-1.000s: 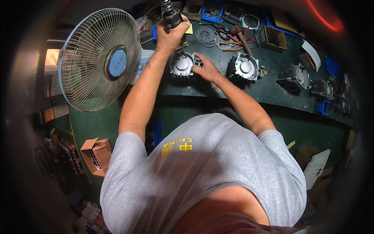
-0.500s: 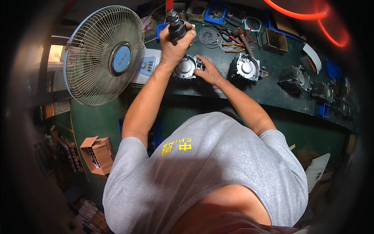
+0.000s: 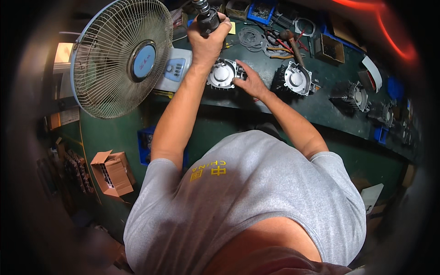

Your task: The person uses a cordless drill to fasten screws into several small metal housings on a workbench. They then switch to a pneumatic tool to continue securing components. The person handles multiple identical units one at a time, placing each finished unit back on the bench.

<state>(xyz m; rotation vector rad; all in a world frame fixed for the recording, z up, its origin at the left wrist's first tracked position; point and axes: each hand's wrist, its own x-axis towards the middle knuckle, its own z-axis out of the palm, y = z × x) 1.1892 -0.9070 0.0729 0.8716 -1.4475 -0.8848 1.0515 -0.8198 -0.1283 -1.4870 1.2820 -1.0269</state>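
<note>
My left hand [image 3: 210, 43] is wrapped round a black and silver power screwdriver [image 3: 207, 17], held upright above the workbench. The tool's lower end is hidden behind the hand and wrist. Below it on the bench sits a silver metal housing [image 3: 223, 74] with a round raised centre and dark fins. My right hand [image 3: 251, 81] grips the right side of this housing, thumb on the near edge and fingers on the far side. My left wrist overlaps the housing's left edge in this view.
A large fan [image 3: 121, 59] stands close on the left. To the right are another silver housing [image 3: 297, 79] and further finned housings [image 3: 357, 97]. Pliers, a hammer [image 3: 292, 43], grey gaskets [image 3: 251, 39], a parts box [image 3: 331, 49] and blue bins [image 3: 261, 13] lie at the back.
The whole view has shifted slightly. My left hand still holds the screwdriver, and my right hand stays on the same housing.
</note>
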